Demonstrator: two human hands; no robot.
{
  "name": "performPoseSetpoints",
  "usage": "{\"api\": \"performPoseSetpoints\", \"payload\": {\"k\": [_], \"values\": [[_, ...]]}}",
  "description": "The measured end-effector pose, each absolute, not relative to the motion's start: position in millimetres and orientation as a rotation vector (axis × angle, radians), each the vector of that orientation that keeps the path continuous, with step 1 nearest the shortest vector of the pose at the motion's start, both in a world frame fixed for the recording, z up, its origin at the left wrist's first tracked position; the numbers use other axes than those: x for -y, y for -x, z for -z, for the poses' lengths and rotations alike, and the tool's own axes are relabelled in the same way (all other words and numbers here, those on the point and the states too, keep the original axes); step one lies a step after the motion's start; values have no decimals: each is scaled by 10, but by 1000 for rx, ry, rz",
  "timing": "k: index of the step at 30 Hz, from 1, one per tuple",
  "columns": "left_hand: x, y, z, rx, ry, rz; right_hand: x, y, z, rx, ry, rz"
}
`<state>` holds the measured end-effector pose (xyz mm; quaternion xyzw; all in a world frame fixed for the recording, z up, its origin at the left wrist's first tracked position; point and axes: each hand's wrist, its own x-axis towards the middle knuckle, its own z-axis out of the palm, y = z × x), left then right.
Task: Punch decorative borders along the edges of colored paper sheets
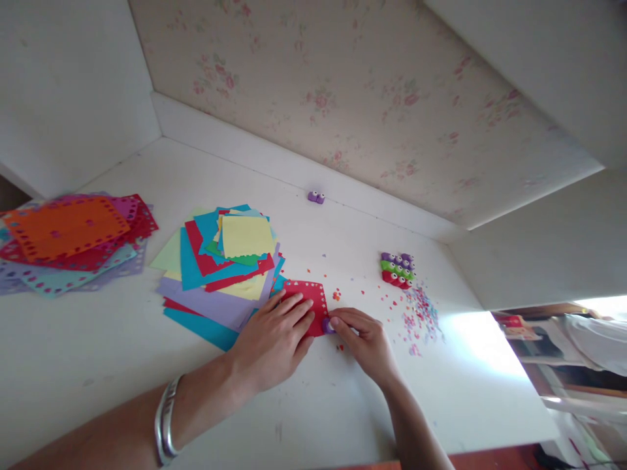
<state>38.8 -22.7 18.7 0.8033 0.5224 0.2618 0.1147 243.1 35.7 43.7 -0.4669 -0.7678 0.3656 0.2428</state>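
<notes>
Left hand flat on red sheet, right hand pinching purple punch

The left hand (277, 339) lies palm down, fingers slightly spread, on a red sheet (309, 297) on the white tabletop (245, 418). Small holes line the sheet's far and right edges. The right hand (365, 336) has thumb and fingers closed on a small purple punch (327, 326) at the sheet's right edge. The two hands are apart, with the punch between them. A silver bracelet (168, 421) circles the left wrist.

Just left of the sheet is a loose stack of coloured paper (246, 236), pale yellow on top. Farther left lies a pile of hole-edged sheets (68, 228), orange uppermost. On the right, a block of purple, green and red punches (398, 270) stands beside scattered paper bits (421, 313). Two purple punches (316, 196) sit at the far side, near the wall.
</notes>
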Motion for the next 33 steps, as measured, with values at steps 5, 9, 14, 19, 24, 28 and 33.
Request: {"api": "performPoseSetpoints", "payload": {"k": [5, 9, 14, 19, 24, 28, 33], "values": [[235, -383, -178, -1525, -2360, -766, -364, -2414, -455, 2090, 1283, -1033], [239, -390, -164, -1529, -2354, -791, -366, -2428, -423, 2088, 1294, -1051], [241, -408, -138, -1555, -2344, -790, -392, -2449, -399, 2115, 1329, -1102], [241, -408, -142, -1556, -2351, -800, -400, -2418, -390, 2140, 1343, -1090], [249, -396, -214, -1563, -2383, -778, -380, -2393, -364, 2182, 1325, -1022], [264, -393, -243, -1532, -2425, -773, -366, -2390, -365, 2204, 1303, -965], [273, -401, -207, -1490, -2453, -731, -379, -2404, -366, 2245, 1275, -904]]}}
